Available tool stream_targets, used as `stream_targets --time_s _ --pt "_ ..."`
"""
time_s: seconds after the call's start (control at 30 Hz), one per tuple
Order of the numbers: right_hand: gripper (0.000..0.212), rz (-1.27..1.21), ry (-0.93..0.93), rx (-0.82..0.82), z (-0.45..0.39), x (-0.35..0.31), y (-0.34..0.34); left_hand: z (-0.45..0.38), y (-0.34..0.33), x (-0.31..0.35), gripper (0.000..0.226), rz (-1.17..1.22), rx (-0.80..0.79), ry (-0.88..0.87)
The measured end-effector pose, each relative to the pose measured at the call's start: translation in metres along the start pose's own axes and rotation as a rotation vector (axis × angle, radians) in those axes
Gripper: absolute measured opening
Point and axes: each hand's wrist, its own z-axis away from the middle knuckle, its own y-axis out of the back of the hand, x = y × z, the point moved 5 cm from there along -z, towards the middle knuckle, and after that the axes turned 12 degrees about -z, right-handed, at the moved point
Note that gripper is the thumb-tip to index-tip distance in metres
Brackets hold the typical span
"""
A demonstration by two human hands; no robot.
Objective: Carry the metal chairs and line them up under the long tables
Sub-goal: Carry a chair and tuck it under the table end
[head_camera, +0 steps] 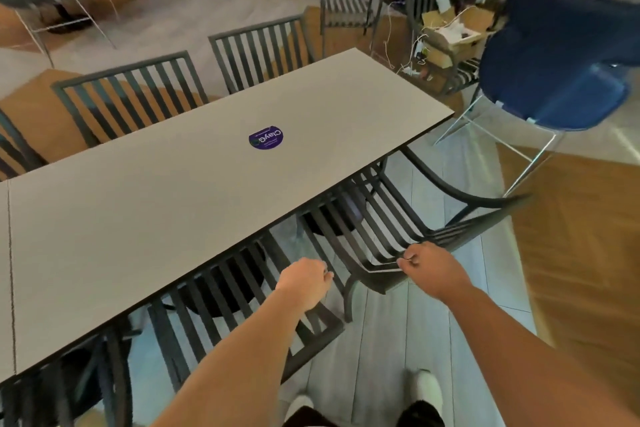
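Note:
A long grey table (194, 204) runs diagonally through the view. Two dark metal slatted chairs stand at its near side. The left chair (221, 319) is pushed under the edge. The right chair (377, 218) sits partly under the table's end, its back tilted toward me. My right hand (433, 269) grips the top rail of this right chair's back. My left hand (306, 282) hovers with curled fingers just left of that chair's corner, above the left chair's back, holding nothing. More metal chairs (138, 94) line the far side.
A blue chair (561, 59) on thin white legs stands close at the right, off the table's end. Beyond it are cardboard boxes with cables (450, 35) on another slatted chair. A purple sticker (266, 138) is on the tabletop. My shoes (426, 392) are on the pale floor.

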Motion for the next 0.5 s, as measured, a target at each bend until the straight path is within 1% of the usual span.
stream_targets --time_s 0.13,0.23,0.37,0.5 --pt "0.031 0.031 0.055 -0.039 -0.033 0.035 0.022 -0.033 0.009 0.041 0.034 0.056 0.012 0.027" --pt "0.036 0.095 0.13 -0.091 -0.063 0.062 0.045 -0.056 0.012 0.079 0.034 0.103 0.046 0.076" --pt "0.044 0.186 0.209 -0.224 -0.094 0.097 0.073 -0.074 0.006 0.135 0.036 0.132 0.003 0.166" --pt "0.055 0.259 0.243 -0.358 -0.122 0.133 0.094 -0.085 0.009 0.189 0.043 0.071 -0.024 0.173"
